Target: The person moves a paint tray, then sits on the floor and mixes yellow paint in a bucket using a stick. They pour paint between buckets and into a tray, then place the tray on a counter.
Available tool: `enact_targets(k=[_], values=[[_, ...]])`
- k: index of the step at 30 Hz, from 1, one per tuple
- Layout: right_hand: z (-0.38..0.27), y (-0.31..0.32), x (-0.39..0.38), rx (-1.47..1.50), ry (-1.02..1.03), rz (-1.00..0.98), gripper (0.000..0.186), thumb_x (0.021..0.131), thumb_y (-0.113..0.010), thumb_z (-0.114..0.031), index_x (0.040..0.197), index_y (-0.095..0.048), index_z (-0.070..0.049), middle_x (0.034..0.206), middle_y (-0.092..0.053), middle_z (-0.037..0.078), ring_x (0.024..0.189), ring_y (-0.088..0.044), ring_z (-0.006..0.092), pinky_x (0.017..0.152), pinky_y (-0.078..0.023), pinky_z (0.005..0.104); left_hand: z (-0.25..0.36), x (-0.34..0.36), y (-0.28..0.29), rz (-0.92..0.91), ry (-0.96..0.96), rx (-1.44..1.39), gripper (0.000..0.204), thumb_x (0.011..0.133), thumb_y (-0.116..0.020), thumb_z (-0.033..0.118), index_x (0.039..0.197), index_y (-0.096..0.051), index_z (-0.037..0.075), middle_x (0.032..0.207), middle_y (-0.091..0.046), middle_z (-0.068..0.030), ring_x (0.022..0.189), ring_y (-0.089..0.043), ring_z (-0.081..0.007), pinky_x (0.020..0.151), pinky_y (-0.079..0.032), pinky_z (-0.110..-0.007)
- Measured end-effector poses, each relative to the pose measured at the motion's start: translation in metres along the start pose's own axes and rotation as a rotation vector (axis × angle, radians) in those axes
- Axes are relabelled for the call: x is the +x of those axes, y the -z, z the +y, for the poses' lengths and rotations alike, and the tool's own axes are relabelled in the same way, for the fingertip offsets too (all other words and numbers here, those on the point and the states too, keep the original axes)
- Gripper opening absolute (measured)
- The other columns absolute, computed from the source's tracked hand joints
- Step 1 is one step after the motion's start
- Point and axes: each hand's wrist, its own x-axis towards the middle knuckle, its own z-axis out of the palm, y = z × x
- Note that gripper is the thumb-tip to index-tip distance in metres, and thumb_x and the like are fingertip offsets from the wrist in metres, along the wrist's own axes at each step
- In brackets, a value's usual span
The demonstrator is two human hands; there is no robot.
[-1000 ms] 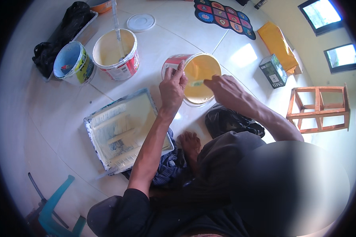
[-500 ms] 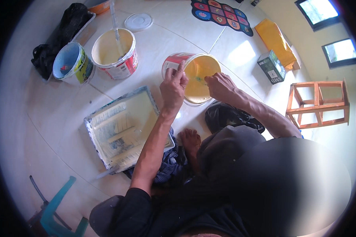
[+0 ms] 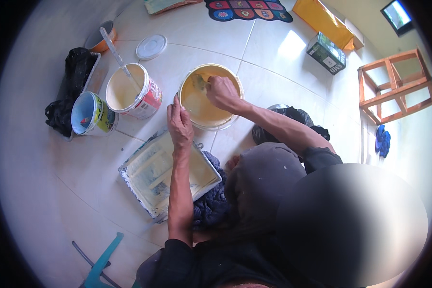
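Note:
A bucket of yellow paint stands on the tiled floor in front of me. My left hand grips its left rim. My right hand is closed on a paint-smeared flat tool, which is inside the bucket near the upper left wall. Below the bucket, beside my left forearm, lies a paint tray coated with cream paint, on dark cloth. To the left stand a bucket of cream paint with a stick and a smaller blue-lined bucket.
A white lid, orange bowl and black bag lie at upper left; a patterned mat at top. At right are a green box, yellow package, wooden stool; near my knee, black plastic.
The yellow paint bucket now looks more upright. My right hand and tool have moved up-left within it; my left hand is lower on its left rim. The view has shifted.

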Motion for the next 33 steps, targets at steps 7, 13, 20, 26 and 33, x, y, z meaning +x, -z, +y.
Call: enact_targets(k=[7,13,20,26,33], values=[[-0.015,-0.008,-0.013,0.419,-0.195,-0.175,0.023,0.08,-0.052,-0.01,0.083,-0.064,0.01,0.075,-0.061,0.032,0.075,-0.064,0.043,0.069,-0.05,0.0463,0.002,-0.002,0.001,0.009,-0.051,-0.011,0.038,0.097,-0.04,0.008,0.131,-0.049,-0.006,0.087,-0.048,-0.0159,0.072,-0.05,-0.026,0.063,-0.043,-0.037],[0.011,0.005,-0.033,0.119,0.243,-0.14,0.022,0.083,-0.052,-0.009,0.091,-0.067,0.005,0.072,-0.063,0.028,0.072,-0.065,0.0392,0.069,-0.052,0.0439,0.004,-0.004,-0.007,0.035,-0.02,-0.029,0.038,0.097,-0.041,0.009,0.132,-0.05,-0.004,0.085,-0.048,-0.0135,0.07,-0.049,-0.024,0.063,-0.043,-0.036],[-0.025,0.063,-0.035,0.3,-0.196,-0.273,0.024,0.087,-0.054,-0.012,0.096,-0.068,0.005,0.065,-0.064,0.016,0.055,-0.065,0.0242,0.053,-0.052,0.0355,-0.009,-0.006,-0.005,0.049,0.011,-0.059,0.038,0.097,-0.042,0.01,0.132,-0.05,-0.003,0.084,-0.048,-0.0124,0.07,-0.048,-0.0224,0.062,-0.041,-0.035],[-0.043,0.07,-0.036,0.492,-0.234,-0.325,0.031,0.09,-0.058,-0.019,0.106,-0.065,0.007,0.062,-0.056,0.005,0.048,-0.054,0.0106,0.043,-0.044,0.027,-0.01,-0.005,0.0,0.003,0.012,-0.068,0.038,0.097,-0.041,0.009,0.132,-0.049,-0.005,0.083,-0.048,-0.012,0.07,-0.048,-0.0213,0.063,-0.042,-0.034],[-0.026,0.018,-0.018,0.429,-0.203,-0.284,0.024,0.084,-0.054,-0.014,0.084,-0.067,0.006,0.061,-0.062,0.019,0.055,-0.065,0.0276,0.054,-0.053,0.0369,-0.007,-0.004,0.012,-0.036,0.085,-0.088,0.039,0.099,-0.041,0.013,0.131,-0.049,-0.007,0.111,-0.056,-0.0227,0.099,-0.058,-0.0319,0.084,-0.046,-0.038]])
